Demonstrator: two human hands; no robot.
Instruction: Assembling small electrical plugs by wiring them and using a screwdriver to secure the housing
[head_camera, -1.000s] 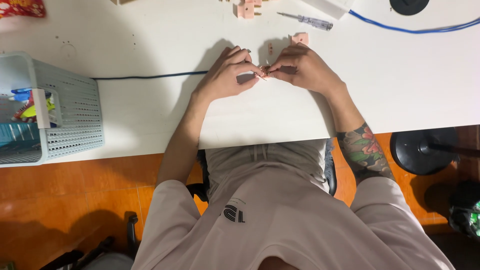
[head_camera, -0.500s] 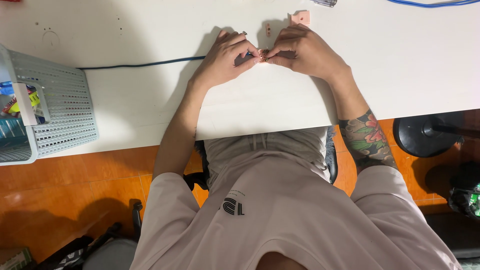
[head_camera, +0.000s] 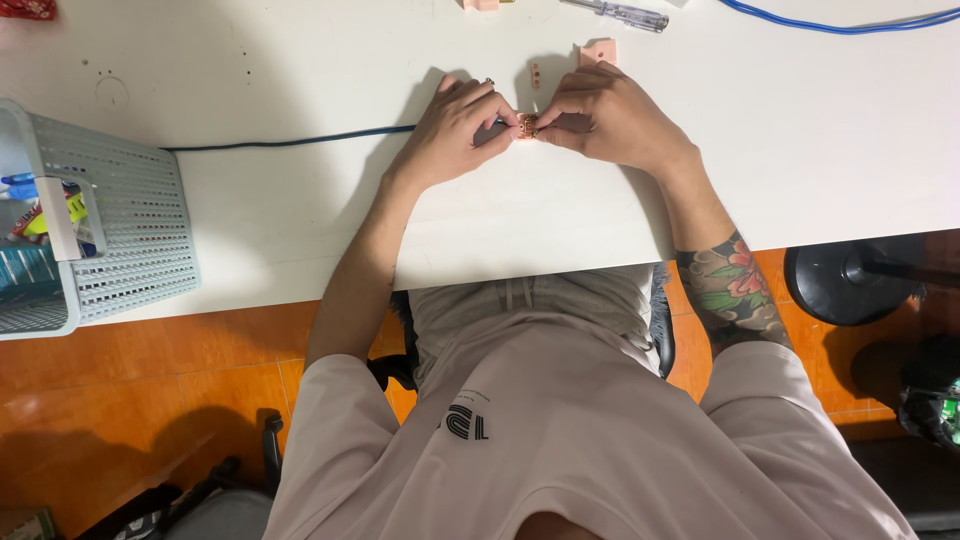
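My left hand (head_camera: 455, 135) and my right hand (head_camera: 605, 118) meet over the white table (head_camera: 300, 210), fingertips pinched together on a small copper-coloured part (head_camera: 527, 125) between them. A dark blue cable (head_camera: 290, 140) runs from the left across the table and ends under my left hand. A pink plastic piece (head_camera: 598, 52) lies just beyond my right hand, and a tiny pink bit (head_camera: 536, 74) lies beside it.
A grey perforated basket (head_camera: 120, 240) with assorted items stands at the table's left edge. A screwdriver (head_camera: 620, 13) and a blue cable (head_camera: 840, 22) lie at the far edge, another pink piece (head_camera: 480, 4) beside them. A black round base (head_camera: 850, 280) stands on the orange floor, right.
The view shifted slightly; both hands stay pinched together on the small part, with only small finger adjustments.
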